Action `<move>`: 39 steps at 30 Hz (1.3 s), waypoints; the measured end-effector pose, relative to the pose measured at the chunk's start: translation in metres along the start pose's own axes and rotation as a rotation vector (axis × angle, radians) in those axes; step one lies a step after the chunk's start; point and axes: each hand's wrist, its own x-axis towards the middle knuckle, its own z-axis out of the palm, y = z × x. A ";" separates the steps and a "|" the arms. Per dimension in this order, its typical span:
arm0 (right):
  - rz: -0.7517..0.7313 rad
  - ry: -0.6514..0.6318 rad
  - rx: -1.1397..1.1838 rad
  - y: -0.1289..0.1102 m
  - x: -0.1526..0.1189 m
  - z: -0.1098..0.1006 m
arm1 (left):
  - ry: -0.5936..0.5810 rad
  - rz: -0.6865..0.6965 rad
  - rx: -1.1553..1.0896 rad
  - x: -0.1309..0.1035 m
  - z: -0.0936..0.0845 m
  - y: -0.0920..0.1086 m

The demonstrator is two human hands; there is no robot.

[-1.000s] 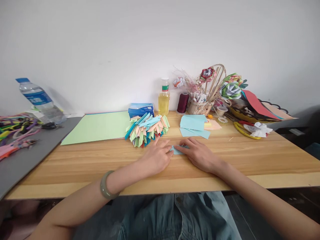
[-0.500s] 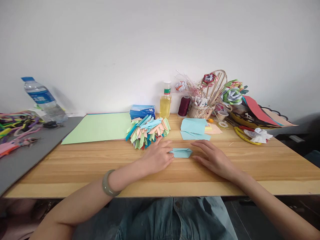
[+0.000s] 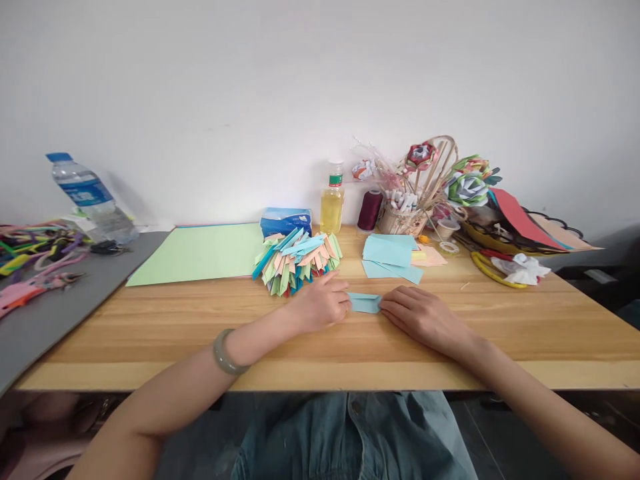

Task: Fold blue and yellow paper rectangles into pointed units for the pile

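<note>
A small folded strip of light blue paper (image 3: 365, 303) lies on the wooden table between my hands. My left hand (image 3: 325, 305) has its fingers closed on the strip's left end. At the right end, my right hand (image 3: 417, 313) presses its fingertips together on the paper, covering that corner. Just behind my left hand is a pile of folded paper pieces (image 3: 295, 263) in blue, green, peach and red. Flat light blue sheets (image 3: 389, 252) lie behind the strip, to the right of the pile.
Large green sheets (image 3: 200, 253) lie at the back left. A tissue pack (image 3: 286, 220), a bottle of yellow liquid (image 3: 331, 210), a thread spool (image 3: 370, 210) and a basket of paper flowers (image 3: 403, 220) line the wall. A water bottle (image 3: 93, 197) leans at far left.
My right hand's spread fingers have closed onto the strip's right end. My left hand's fingers have curled in more at the left end. The view has shifted slightly.
</note>
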 end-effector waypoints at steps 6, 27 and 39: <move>0.010 -0.026 -0.017 -0.002 0.006 0.001 | -0.009 -0.162 -0.177 0.000 0.000 0.000; 0.573 0.021 0.339 -0.016 0.014 0.006 | 0.004 -0.768 -0.625 0.011 0.000 0.007; 0.626 -0.013 0.168 -0.024 0.023 0.008 | -0.073 -0.821 -0.476 0.020 -0.002 0.013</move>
